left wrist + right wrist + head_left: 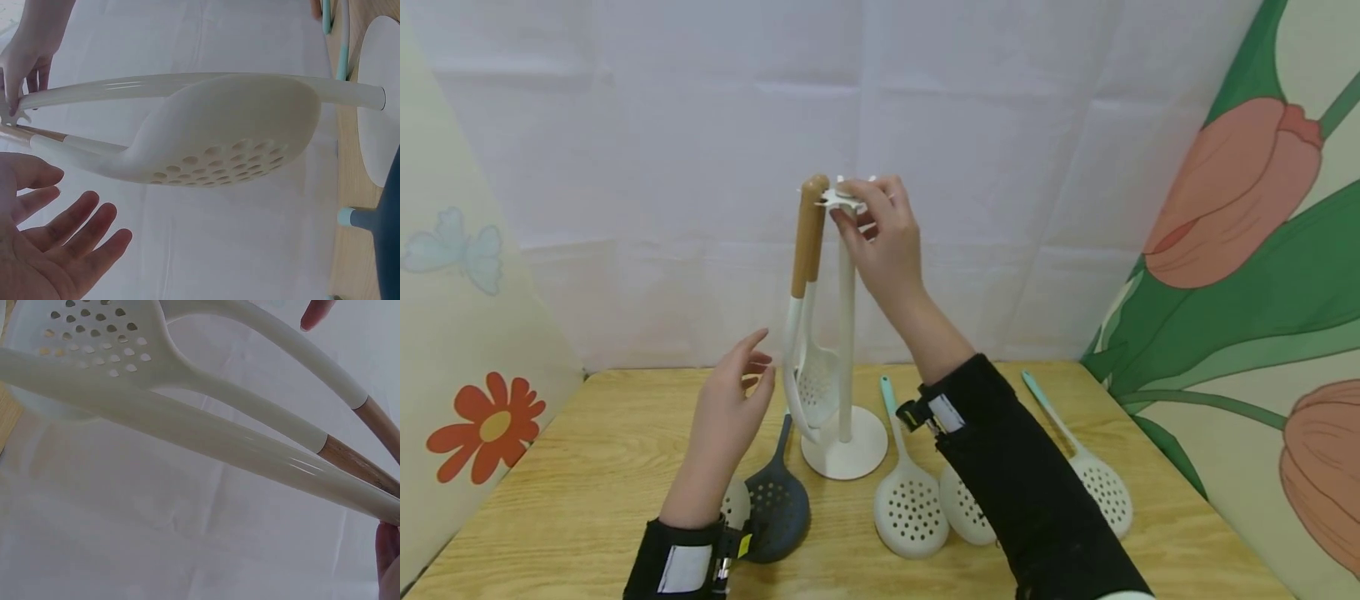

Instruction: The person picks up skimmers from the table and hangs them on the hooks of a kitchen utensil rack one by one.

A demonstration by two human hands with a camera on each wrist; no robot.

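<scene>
Fingers of the right hand (880, 237) pinch the little white star-shaped hook top (844, 197) of the stand (846, 333). The left hand (730, 417) is loose and holds nothing, its fingers spread just beside the hanging spoons (808, 333). Two spoons with brown wooden handles already hang from the hooks. I think the job is only partly done, because four more still lie on the table (587, 467): a dark blue spoon (775, 500) and three white spoons (910, 508) with holes and light green handles. The stand is a smooth, shiny white pole on a round flat foot. The hanging spoons look smooth and curved, one full of small round holes. The table is pale wood.
</scene>
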